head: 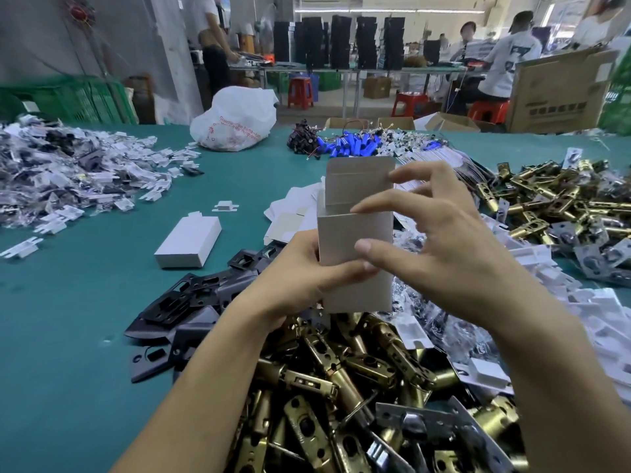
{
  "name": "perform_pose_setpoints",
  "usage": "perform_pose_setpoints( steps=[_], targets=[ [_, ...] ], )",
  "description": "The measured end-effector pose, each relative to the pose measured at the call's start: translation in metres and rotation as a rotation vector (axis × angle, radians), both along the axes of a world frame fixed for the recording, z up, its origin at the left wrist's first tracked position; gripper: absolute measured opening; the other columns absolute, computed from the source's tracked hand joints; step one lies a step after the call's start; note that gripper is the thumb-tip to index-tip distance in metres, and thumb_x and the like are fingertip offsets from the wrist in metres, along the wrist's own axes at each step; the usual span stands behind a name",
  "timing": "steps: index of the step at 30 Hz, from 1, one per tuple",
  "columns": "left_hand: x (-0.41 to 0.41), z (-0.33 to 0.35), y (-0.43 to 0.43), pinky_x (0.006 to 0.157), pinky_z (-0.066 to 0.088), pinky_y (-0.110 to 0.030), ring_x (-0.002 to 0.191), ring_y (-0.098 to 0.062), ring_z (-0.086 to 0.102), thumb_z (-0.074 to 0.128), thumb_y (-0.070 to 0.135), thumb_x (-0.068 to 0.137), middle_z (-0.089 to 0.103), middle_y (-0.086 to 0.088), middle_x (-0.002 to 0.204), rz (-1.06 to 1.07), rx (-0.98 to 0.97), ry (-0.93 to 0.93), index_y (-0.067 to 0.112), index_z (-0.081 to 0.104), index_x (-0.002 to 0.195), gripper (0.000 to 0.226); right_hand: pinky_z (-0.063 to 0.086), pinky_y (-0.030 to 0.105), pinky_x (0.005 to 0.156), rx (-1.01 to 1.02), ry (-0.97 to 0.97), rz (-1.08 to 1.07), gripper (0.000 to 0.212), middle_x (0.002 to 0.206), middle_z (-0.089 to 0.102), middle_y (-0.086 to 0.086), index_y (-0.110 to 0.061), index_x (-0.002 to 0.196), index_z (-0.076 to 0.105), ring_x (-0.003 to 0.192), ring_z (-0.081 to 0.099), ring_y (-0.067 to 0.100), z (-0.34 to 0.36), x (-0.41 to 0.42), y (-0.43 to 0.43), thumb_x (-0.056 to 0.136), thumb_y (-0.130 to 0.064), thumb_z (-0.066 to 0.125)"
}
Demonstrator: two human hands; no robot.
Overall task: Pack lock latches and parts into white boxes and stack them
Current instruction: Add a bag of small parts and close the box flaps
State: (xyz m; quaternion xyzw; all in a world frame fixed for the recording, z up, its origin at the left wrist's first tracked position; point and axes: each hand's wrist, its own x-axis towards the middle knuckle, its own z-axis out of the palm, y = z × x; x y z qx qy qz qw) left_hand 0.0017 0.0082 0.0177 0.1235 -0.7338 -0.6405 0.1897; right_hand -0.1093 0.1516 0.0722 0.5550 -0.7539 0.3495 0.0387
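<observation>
I hold a white cardboard box [355, 233] upright above the table, its top flap standing open. My left hand [307, 271] grips the box's lower left side. My right hand [440, 240] is at the box's right side with fingers spread; its fingertips touch the flap and the box's top edge. Brass lock latches [341, 387] lie heaped below my hands. A second heap of latches [560, 199] lies at the right. A closed white box [189, 242] lies flat on the green table [85, 319] to the left. Black strike plates [191, 302] are piled beside it.
Flat unfolded white boxes [290, 213] lie behind the held box. Bagged small parts [68, 172] cover the far left. A white plastic bag [235, 121] and blue cylinders with wires [348, 145] sit at the back. White inserts [563, 285] lie at the right. People work at far benches.
</observation>
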Motion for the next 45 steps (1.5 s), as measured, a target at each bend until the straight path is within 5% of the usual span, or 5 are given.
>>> perform_pose_setpoints(
  steps=[7,17,31,36,45],
  targets=[
    [-0.001,-0.001,-0.001,0.088,0.058,-0.029,0.103,-0.018,0.072,0.075,0.014,0.088,0.076,-0.006,0.110,-0.041,-0.024,-0.050,0.016,0.070,0.114,0.027,0.030,0.026,0.097,0.106,-0.155,-0.051,0.006,0.144,0.029,-0.006,-0.046,0.089,0.057,0.132,0.037,0.014,-0.006,-0.013,-0.002,0.084,-0.048,0.058],
    [-0.001,0.003,-0.001,0.071,0.063,-0.042,0.090,-0.023,0.075,0.095,0.032,0.055,0.072,-0.007,0.112,0.276,-0.094,0.206,0.042,0.045,0.115,0.079,0.059,0.031,0.074,-0.231,-0.456,0.088,0.038,0.106,0.066,-0.005,-0.038,0.112,0.058,0.083,0.071,0.014,-0.021,-0.022,-0.005,0.084,-0.018,0.075],
    [0.000,0.004,0.002,0.065,0.063,-0.038,0.083,-0.018,0.075,0.093,0.029,0.062,0.073,0.001,0.106,0.280,-0.193,0.264,0.021,0.059,0.094,0.047,0.059,0.043,0.075,-0.240,-0.458,0.118,0.035,0.098,0.070,-0.003,-0.028,0.100,0.071,0.082,0.070,0.021,-0.024,-0.025,-0.006,0.069,-0.043,0.075],
    [-0.001,0.008,-0.004,0.067,0.051,-0.028,0.076,-0.010,0.064,0.069,0.028,0.081,0.071,0.010,0.084,0.232,-0.051,0.256,0.026,0.069,0.085,0.004,0.054,0.045,0.074,-0.211,-0.473,0.197,0.024,0.085,0.070,0.007,-0.020,0.089,0.070,0.083,0.067,0.030,-0.023,-0.027,-0.004,0.075,-0.039,0.071],
    [0.000,0.010,-0.003,0.064,0.055,-0.023,0.077,-0.013,0.072,0.077,0.023,0.076,0.075,0.000,0.096,0.160,-0.057,0.346,0.022,0.060,0.097,0.027,0.056,0.037,0.078,-0.381,-0.455,0.244,0.028,0.092,0.065,-0.008,-0.032,0.105,0.059,0.083,0.066,0.011,-0.026,-0.022,-0.011,0.083,-0.019,0.070]
  ],
)
